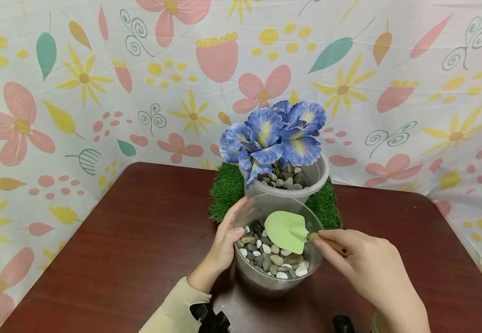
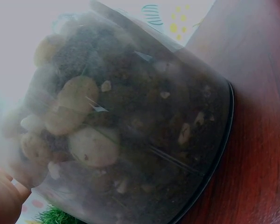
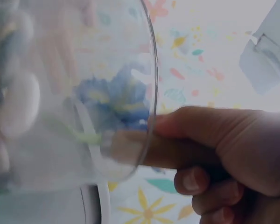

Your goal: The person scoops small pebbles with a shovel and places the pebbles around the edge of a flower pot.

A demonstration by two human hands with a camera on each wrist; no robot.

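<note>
My left hand (image 1: 223, 249) holds a clear plastic pot (image 1: 262, 286) at its left side, with the thumb at the rim. Grey, white and tan pebbles (image 1: 275, 261) show inside it, and through the wall in the left wrist view, dark soil (image 2: 144, 121) appears too. A small green trowel (image 1: 283, 231) has its wooden handle (image 3: 172, 154) gripped by my right hand (image 1: 374, 266), at the pot's right rim. Its blade slants into the pot, over the pebbles. In the right wrist view, fingers curl around the handle.
Behind the clear pot stands a whitish pot (image 1: 323, 173) with blue artificial flowers (image 1: 263, 132) and pebbles (image 1: 288, 181). A square of artificial grass (image 1: 226, 187) lies around its base. The reddish-brown table (image 1: 141, 231) backs onto a flower-printed cloth (image 1: 99, 69).
</note>
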